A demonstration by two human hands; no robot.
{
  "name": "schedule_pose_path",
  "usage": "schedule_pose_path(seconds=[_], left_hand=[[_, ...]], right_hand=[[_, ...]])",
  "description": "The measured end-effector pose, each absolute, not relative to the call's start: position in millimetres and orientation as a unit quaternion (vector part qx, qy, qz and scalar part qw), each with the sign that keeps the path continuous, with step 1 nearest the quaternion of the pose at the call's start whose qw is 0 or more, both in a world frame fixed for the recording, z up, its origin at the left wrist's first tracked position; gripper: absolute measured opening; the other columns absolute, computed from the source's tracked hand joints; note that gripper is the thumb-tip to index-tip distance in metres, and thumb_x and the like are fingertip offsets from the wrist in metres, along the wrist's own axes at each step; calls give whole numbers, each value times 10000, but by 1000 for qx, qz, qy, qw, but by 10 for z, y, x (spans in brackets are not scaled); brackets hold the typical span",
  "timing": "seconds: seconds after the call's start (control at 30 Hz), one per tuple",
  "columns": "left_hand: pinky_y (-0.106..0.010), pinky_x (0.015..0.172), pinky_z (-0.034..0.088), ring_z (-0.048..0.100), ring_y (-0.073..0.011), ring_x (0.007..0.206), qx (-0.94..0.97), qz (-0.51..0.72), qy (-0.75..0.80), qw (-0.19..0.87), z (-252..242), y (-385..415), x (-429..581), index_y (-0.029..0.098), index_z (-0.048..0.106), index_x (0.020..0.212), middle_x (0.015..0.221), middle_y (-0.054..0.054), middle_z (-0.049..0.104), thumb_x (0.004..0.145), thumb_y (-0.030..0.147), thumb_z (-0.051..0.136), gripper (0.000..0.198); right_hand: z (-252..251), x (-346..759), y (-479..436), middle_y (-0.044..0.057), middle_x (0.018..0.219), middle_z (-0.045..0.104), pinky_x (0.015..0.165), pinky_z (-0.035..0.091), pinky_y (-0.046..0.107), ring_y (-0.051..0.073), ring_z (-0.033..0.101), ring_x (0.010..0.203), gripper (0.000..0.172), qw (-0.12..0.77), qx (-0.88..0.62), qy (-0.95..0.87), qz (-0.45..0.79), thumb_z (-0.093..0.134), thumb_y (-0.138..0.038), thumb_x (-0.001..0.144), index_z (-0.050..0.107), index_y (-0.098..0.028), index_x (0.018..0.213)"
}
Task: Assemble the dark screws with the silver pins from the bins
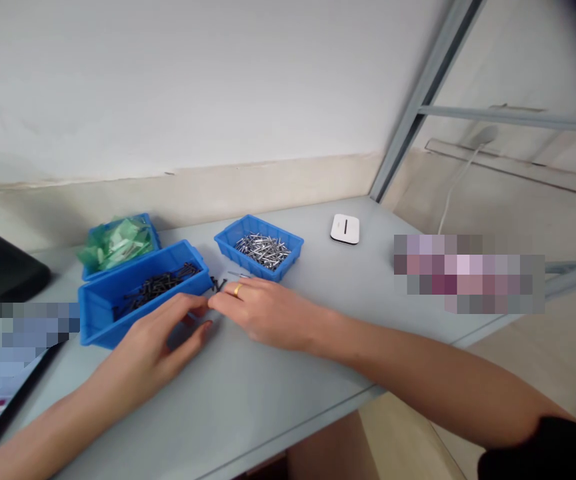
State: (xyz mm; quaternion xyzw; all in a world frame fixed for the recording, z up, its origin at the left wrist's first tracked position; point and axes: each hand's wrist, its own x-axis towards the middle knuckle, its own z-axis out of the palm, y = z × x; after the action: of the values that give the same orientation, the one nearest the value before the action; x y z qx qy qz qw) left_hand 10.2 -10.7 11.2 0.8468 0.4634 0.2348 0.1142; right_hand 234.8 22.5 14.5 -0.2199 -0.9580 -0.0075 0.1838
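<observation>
Position: left hand (163,337) lies on the grey table (278,393) just in front of the bin of black screws (143,293), fingers loosely curled, thumb and forefinger drawn toward each other. Right hand (263,313) lies palm down, fingers side by side, tips touching the left thumb tip. Whether either hand pinches a part: cannot tell, since the fingers cover the contact spot. Gold ring (238,289) on the right hand.

Parts: loose black screws (218,285) lie on the bare table just beyond the fingertips, at the right corner of that bin. A silver pin (241,274) lies just beside them, near the bin of silver pins (264,250).

Risks, as judged:
- Loose parts are small and round, and the table is smooth. A brush from a knuckle or the heel of the right hand could scatter them or roll them under a bin.
- Black and silver parts lie close together outside the bins, so a careless sweep could mix the two kinds.
- The left hand sits against the near bin wall. A push there could shift the bin over the loose screws.
- Screw points could prick a fingertip pressed down on them.

Writing: none legible. The white device (345,229) shows only a dark bar. The green packets (118,243) in the rear bin show no readable print. Two pixelated patches hide whatever lies there.
</observation>
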Motion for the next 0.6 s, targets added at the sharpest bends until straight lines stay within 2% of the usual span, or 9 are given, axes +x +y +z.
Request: schedule_pose_path(seconds=[0.17, 0.43, 0.6], left_hand=[[-233, 559, 472, 582, -155, 592, 847, 233, 457, 139, 156, -133, 140, 226, 586, 756, 669, 28, 610, 938, 375, 518, 246], [-249, 598, 472, 609, -186, 665, 818, 240, 486, 193, 235, -186, 205, 214, 626, 742, 712, 13, 659, 909, 405, 539, 268], [-241, 593, 490, 620, -184, 664, 819, 236, 484, 199, 207, -178, 185, 206, 631, 735, 704, 8, 672, 903, 420, 549, 284]], right_hand=[[169, 2326, 183, 64, 953, 614, 820, 443, 301, 179, 561, 875, 282, 201, -168, -965, -15, 364, -17, 931, 539, -125, 1123], [190, 2345, 161, 63, 1014, 604, 879, 426, 265, 159, 542, 919, 321, 222, -138, -965, -28, 377, -15, 916, 527, -130, 1175], [222, 2347, 127, 49, 1039, 604, 821, 428, 256, 152, 543, 898, 363, 212, -143, -966, -33, 374, 7, 896, 539, -146, 1181]])
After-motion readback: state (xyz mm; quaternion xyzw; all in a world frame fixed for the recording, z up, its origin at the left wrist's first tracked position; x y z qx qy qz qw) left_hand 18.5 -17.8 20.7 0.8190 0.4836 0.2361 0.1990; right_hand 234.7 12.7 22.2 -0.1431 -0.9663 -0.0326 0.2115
